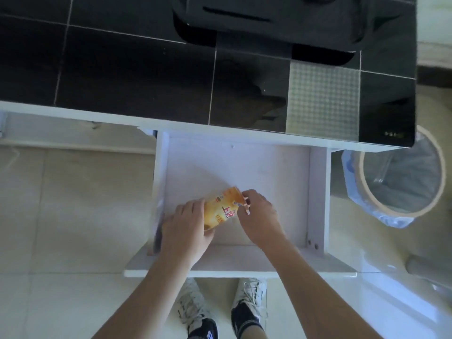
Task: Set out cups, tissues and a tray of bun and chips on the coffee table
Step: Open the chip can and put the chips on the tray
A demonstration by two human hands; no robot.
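Note:
An orange-yellow snack bag [223, 207] with red print is over the pulled-out white drawer [315, 192], held between both hands. My left hand [186, 231] grips its lower left end. My right hand [259, 216] pinches its upper right edge with the fingertips. The inside of the drawer shows nothing else. No cups, tissues, tray or bun are in view.
The drawer sticks out from a white table with a black tiled glass top [146, 77]; a dark object [269, 23] lies at its far side. A lined waste bin [401, 177] stands at the right. My shoes [220, 311] are on the pale tiled floor below the drawer front.

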